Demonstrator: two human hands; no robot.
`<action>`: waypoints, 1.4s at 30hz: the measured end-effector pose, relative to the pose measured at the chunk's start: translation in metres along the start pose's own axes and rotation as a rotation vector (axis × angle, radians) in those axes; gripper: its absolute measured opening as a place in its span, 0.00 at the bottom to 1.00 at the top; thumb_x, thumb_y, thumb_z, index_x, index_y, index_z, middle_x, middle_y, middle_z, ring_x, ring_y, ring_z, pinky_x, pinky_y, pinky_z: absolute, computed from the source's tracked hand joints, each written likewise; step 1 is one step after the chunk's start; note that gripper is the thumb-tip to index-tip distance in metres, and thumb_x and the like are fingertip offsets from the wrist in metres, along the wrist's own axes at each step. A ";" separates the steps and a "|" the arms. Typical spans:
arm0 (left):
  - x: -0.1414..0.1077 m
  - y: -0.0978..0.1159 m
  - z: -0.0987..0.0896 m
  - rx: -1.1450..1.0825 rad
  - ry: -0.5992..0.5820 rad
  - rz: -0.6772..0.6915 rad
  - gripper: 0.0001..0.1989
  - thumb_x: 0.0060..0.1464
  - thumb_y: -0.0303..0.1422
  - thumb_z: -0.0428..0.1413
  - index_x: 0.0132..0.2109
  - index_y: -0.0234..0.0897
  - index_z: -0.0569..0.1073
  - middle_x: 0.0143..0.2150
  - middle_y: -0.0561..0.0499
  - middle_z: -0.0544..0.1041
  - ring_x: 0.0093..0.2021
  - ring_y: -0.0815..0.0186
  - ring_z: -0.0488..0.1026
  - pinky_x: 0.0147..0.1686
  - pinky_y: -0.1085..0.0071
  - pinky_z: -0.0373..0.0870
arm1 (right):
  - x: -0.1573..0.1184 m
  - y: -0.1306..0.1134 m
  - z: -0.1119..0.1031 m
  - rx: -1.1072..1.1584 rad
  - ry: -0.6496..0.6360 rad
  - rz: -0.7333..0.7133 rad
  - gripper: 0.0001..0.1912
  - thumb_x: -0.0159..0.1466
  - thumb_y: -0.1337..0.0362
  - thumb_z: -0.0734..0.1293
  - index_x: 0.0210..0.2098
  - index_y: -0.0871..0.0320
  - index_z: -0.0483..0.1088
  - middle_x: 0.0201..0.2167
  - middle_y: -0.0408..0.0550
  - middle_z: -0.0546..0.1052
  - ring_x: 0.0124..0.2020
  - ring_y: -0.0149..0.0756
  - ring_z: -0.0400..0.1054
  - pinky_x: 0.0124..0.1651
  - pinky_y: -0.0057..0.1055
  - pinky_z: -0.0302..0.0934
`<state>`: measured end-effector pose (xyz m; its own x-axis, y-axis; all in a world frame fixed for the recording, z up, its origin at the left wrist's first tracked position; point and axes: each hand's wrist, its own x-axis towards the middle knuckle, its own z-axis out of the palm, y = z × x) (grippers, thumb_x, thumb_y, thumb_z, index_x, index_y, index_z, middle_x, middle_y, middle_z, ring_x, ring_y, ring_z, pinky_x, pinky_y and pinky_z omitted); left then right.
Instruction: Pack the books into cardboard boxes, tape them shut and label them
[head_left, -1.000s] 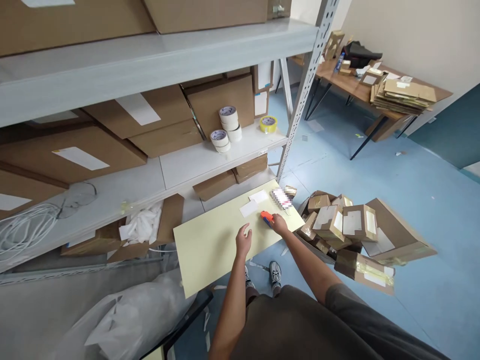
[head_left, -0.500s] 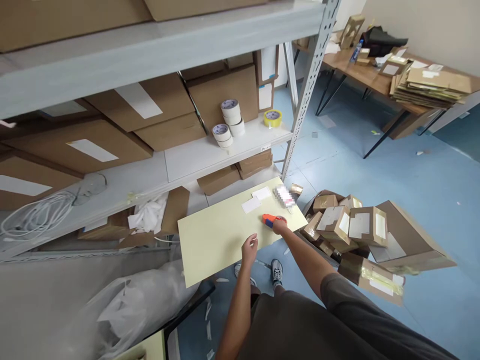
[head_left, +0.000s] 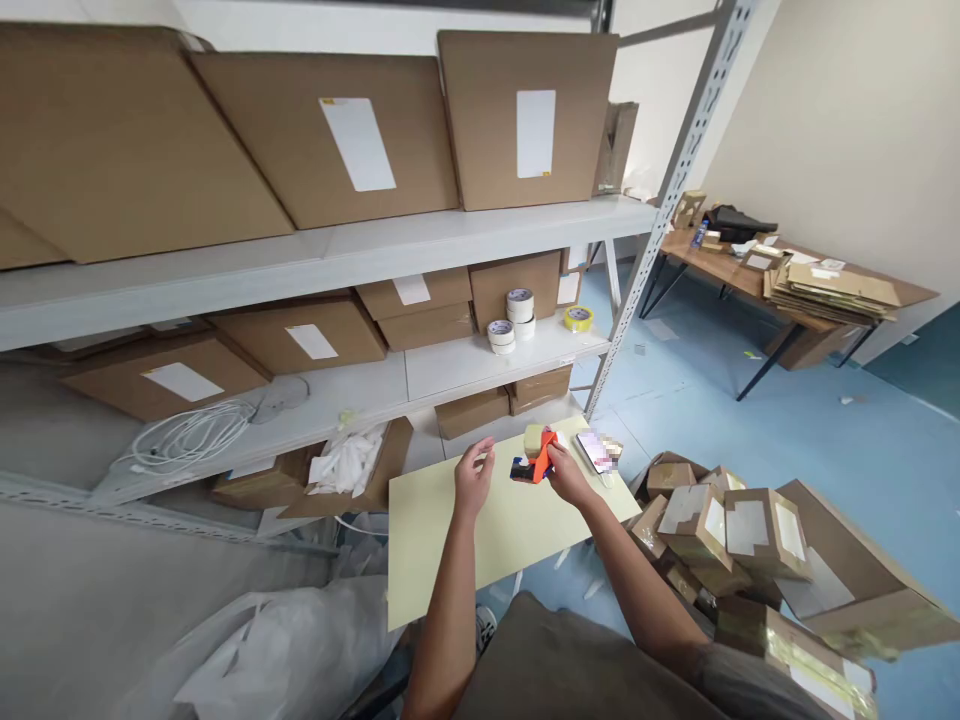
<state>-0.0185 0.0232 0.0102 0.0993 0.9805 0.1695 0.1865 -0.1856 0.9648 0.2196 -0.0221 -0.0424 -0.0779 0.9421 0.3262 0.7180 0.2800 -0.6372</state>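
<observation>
My right hand [head_left: 568, 475] grips an orange and blue tape dispenser [head_left: 541, 458] with a roll of tape in it, raised over the pale yellow board [head_left: 427, 510]. To its left, my left hand [head_left: 474, 474] is held over the board with fingers apart and slightly curled, holding nothing. A phone [head_left: 595, 452] with a blurred screen lies near the board's right end. The white labels are not visible; the hands and dispenser may cover them.
Grey shelves [head_left: 352, 245] with cardboard boxes stand ahead, bearing white tape rolls [head_left: 519, 307] and a yellow roll [head_left: 578, 319]. Small cartons [head_left: 694, 520] are piled at the right. A plastic bag [head_left: 292, 650] is at the lower left. A wooden table [head_left: 802, 285] stands behind.
My right hand has lifted and turned the dispenser. My left hand has risen and moved forward, its fingers spread more. The head view has tilted up, showing more of the upper shelf.
</observation>
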 end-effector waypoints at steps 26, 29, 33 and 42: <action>0.064 0.047 -0.084 0.140 0.021 0.267 0.13 0.67 0.37 0.54 0.39 0.41 0.83 0.38 0.47 0.83 0.41 0.61 0.80 0.43 0.66 0.76 | 0.093 -0.114 0.008 -0.065 -0.119 0.175 0.40 0.57 0.45 0.79 0.63 0.53 0.69 0.50 0.55 0.82 0.48 0.53 0.76 0.52 0.41 0.67; 0.068 0.048 -0.076 0.196 0.141 0.304 0.13 0.67 0.36 0.54 0.39 0.41 0.83 0.38 0.47 0.83 0.41 0.60 0.80 0.45 0.65 0.76 | 0.108 -0.112 0.002 -0.046 -0.123 0.138 0.41 0.56 0.45 0.80 0.64 0.52 0.70 0.51 0.55 0.81 0.50 0.53 0.75 0.53 0.41 0.66; 0.073 0.051 -0.077 0.229 0.310 0.311 0.15 0.68 0.39 0.53 0.40 0.42 0.83 0.39 0.46 0.83 0.41 0.60 0.80 0.46 0.65 0.76 | 0.123 -0.104 -0.007 0.008 -0.146 0.103 0.41 0.56 0.46 0.80 0.64 0.53 0.70 0.46 0.53 0.82 0.47 0.51 0.77 0.50 0.39 0.67; 0.099 0.104 -0.096 0.325 0.253 0.434 0.16 0.70 0.42 0.52 0.49 0.43 0.84 0.47 0.45 0.84 0.50 0.58 0.79 0.56 0.63 0.75 | 0.144 -0.071 -0.002 0.126 -0.145 0.114 0.32 0.66 0.48 0.71 0.65 0.54 0.66 0.49 0.54 0.82 0.48 0.51 0.77 0.51 0.40 0.68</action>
<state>-0.0834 0.1069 0.1466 0.0051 0.7882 0.6154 0.4740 -0.5438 0.6925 0.1591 0.0933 0.0510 -0.1064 0.9831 0.1491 0.6365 0.1825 -0.7494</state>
